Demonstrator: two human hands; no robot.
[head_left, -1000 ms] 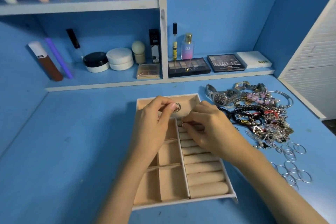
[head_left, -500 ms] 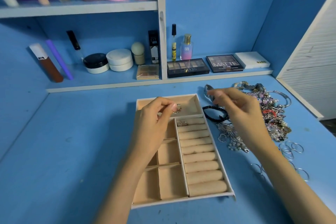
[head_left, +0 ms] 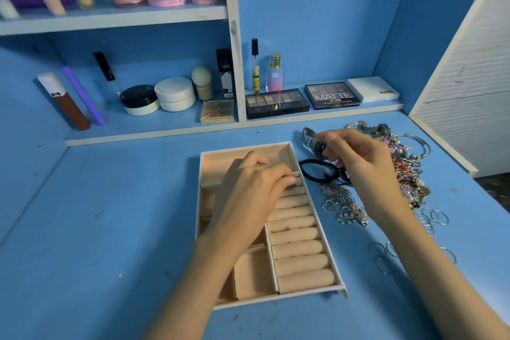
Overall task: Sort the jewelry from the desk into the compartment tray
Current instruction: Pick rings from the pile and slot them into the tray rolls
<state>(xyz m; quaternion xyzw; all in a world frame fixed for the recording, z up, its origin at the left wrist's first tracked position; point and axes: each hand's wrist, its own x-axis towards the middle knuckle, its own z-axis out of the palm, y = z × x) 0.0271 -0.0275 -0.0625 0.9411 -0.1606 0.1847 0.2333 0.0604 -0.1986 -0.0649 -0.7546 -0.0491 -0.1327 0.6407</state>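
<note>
Two hands work apart. The left hand (head_left: 248,193) curls down onto the top ring rolls (head_left: 300,250) of the compartment tray (head_left: 340,288), and whatever it holds is hidden. The right hand (head_left: 356,163) hovers loosely curled, visibly empty, over the watch (head_left: 310,138) beside the jewelry pile (head_left: 408,174) on the table (head_left: 110,229). Seating a ring well likely means pressing it straight into the slot between rolls.

I log a blue desk (head_left: 110,229), a beige tray (head_left: 276,298) with white rim, a black bracelet (head_left: 311,179) right of it, silver hoops (head_left: 430,218) near right
</note>
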